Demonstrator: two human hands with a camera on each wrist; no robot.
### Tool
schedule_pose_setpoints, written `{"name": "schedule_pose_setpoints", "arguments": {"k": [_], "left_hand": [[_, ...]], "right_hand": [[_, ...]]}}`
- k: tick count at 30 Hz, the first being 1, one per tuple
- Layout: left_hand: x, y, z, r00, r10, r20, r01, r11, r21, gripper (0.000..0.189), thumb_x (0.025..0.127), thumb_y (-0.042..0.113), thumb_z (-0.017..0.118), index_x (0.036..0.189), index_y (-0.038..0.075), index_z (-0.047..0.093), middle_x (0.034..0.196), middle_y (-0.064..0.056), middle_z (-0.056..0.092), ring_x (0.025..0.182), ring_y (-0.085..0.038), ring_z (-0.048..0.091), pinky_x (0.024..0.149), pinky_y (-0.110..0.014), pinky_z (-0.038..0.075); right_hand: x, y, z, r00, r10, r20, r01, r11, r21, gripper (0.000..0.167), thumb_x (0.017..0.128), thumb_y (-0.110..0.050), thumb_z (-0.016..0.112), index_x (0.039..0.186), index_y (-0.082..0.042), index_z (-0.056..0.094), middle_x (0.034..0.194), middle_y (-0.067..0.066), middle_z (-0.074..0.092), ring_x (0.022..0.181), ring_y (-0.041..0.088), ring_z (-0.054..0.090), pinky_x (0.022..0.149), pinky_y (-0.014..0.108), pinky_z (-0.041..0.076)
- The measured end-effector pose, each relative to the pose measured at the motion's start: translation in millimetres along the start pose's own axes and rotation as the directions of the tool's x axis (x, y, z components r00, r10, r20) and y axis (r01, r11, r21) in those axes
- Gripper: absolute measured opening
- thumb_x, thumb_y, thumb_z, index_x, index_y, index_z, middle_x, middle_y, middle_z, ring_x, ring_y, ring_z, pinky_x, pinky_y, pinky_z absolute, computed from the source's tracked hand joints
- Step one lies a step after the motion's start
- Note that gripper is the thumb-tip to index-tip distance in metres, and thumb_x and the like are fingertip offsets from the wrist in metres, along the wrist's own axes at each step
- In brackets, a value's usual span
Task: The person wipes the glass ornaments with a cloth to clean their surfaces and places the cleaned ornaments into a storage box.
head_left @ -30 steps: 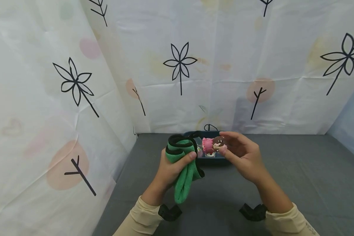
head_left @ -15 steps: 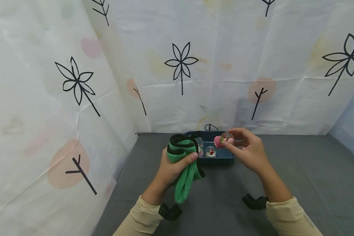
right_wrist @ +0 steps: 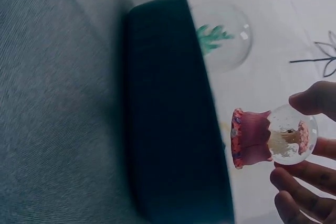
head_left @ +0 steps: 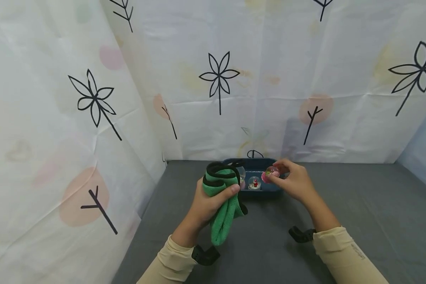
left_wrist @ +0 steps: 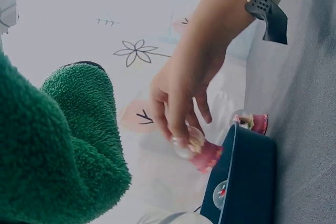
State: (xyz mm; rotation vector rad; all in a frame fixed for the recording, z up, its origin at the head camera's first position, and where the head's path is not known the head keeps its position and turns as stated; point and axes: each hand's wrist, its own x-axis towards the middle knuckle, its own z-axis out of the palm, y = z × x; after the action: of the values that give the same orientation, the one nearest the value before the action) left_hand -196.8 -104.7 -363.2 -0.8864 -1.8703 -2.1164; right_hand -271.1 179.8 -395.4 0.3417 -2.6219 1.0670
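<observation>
My left hand (head_left: pixel 207 203) grips a folded green cloth (head_left: pixel 225 209) with dark edging, left of the blue tray (head_left: pixel 262 194). The fingers and thumb of my right hand (head_left: pixel 292 179) pinch a snow globe by its glass ball, over the tray's right side. That globe (right_wrist: pixel 252 137) has a pink ruffled base, pointing down toward the tray in the left wrist view. Inside the tray stands a small snow globe (head_left: pixel 254 183) with a red figure. Beside it is a larger clear globe (right_wrist: pixel 226 38) with green inside, partly hidden by the cloth in the head view.
Another pink-based snow globe (left_wrist: pixel 252 121) stands on the grey table (head_left: pixel 358 209) just past the tray, hidden in the head view. A white patterned curtain (head_left: pixel 269 79) hangs behind and to the left.
My right hand has carried the pink-based globe right and turned it from lying sideways to more upright over the tray, uncovering the small globe. The left hand and cloth stay nearly still.
</observation>
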Motion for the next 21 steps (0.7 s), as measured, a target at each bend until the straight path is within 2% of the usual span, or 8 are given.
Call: {"name": "schedule_pose_setpoints", "arguments": {"k": [5, 10, 13, 17, 21], "left_hand": [[0.5, -0.8, 0.4, 1.0, 0.026, -0.001, -0.026, 1.0, 0.004, 0.014, 0.096, 0.004, 0.076, 0.104, -0.004, 0.068, 0.088, -0.002, 0.073, 0.075, -0.013, 0.074, 0.065, -0.029, 0.063], [0.2, -0.6, -0.1, 1.0, 0.023, -0.007, -0.023, 1.0, -0.008, 0.014, 0.096, 0.004, 0.077, 0.104, -0.003, 0.068, 0.09, -0.004, 0.076, 0.078, -0.016, 0.077, 0.064, -0.031, 0.064], [-0.2, -0.3, -0.1, 1.0, 0.022, -0.011, -0.022, 1.0, 0.01, 0.015, 0.096, 0.006, 0.077, 0.102, -0.003, 0.067, 0.085, -0.003, 0.072, 0.071, -0.013, 0.072, 0.063, -0.03, 0.062], [-0.8, -0.3, -0.3, 1.0, 0.021, -0.013, -0.02, 0.999, 0.028, 0.016, 0.096, 0.006, 0.076, 0.104, -0.002, 0.065, 0.081, -0.001, 0.067, 0.066, -0.01, 0.066, 0.063, -0.03, 0.06], [-0.9, -1.0, -0.6, 1.0, 0.019, -0.014, -0.018, 0.999, 0.032, 0.018, 0.096, 0.006, 0.076, 0.105, -0.003, 0.064, 0.082, -0.001, 0.066, 0.067, -0.009, 0.065, 0.063, -0.029, 0.06]], "right_hand": [[3.7, 12, 8, 0.998, 0.031, 0.06, -0.025, 0.995, -0.097, 0.041, 0.096, -0.033, 0.079, 0.127, -0.008, 0.07, 0.117, 0.017, 0.076, 0.108, 0.035, 0.07, 0.086, 0.056, 0.057], [7.6, 20, 15, 0.993, 0.037, 0.108, -0.018, 0.986, -0.167, 0.034, 0.096, -0.033, 0.075, 0.121, -0.01, 0.073, 0.112, 0.01, 0.078, 0.096, 0.026, 0.07, 0.072, 0.041, 0.052], [9.3, 22, 17, 0.992, 0.028, 0.121, -0.004, 0.98, -0.198, 0.031, 0.095, -0.032, 0.075, 0.118, -0.012, 0.075, 0.108, 0.007, 0.078, 0.091, 0.023, 0.066, 0.067, 0.035, 0.046], [10.0, 23, 19, 0.992, 0.031, 0.121, -0.004, 0.975, -0.222, 0.032, 0.092, -0.035, 0.079, 0.116, -0.013, 0.077, 0.103, 0.006, 0.076, 0.092, 0.025, 0.063, 0.062, 0.034, 0.044], [10.0, 24, 21, 0.992, 0.044, 0.12, -0.014, 0.971, -0.237, 0.037, 0.091, -0.037, 0.08, 0.117, -0.011, 0.078, 0.102, 0.009, 0.074, 0.097, 0.03, 0.062, 0.062, 0.035, 0.044]]}}
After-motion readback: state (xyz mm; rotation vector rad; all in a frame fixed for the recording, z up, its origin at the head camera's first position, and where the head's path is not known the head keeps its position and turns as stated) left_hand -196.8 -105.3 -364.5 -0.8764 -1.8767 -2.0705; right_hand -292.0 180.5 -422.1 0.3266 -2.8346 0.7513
